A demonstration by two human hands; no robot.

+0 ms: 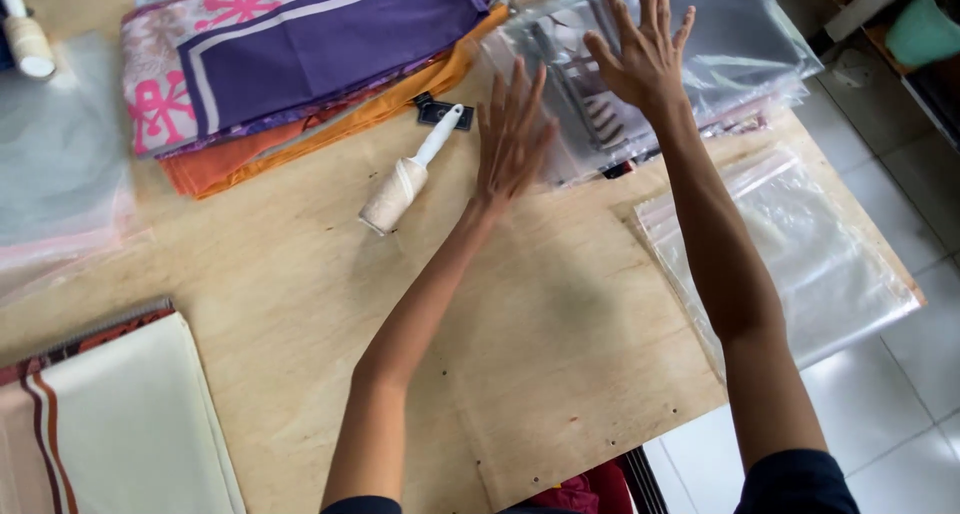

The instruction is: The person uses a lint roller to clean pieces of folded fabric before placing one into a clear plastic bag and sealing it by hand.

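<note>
Both my arms reach far across a plywood table [300,304]. My right hand [645,49] lies flat with fingers spread on a stack of clear plastic bags holding grey folded cloth [740,34]. My left hand [512,134] rests open at the left edge of that same stack, fingers straight. A white lint roller [408,174] lies on the table just left of my left hand. Neither hand grips anything.
Folded purple, pink and orange cloths [300,54] lie at the back left. Empty clear zip bags [800,254] hang over the right edge. More plastic bags [60,164] sit at the far left, and cream striped fabric [110,424] at the front left. Tiled floor is on the right.
</note>
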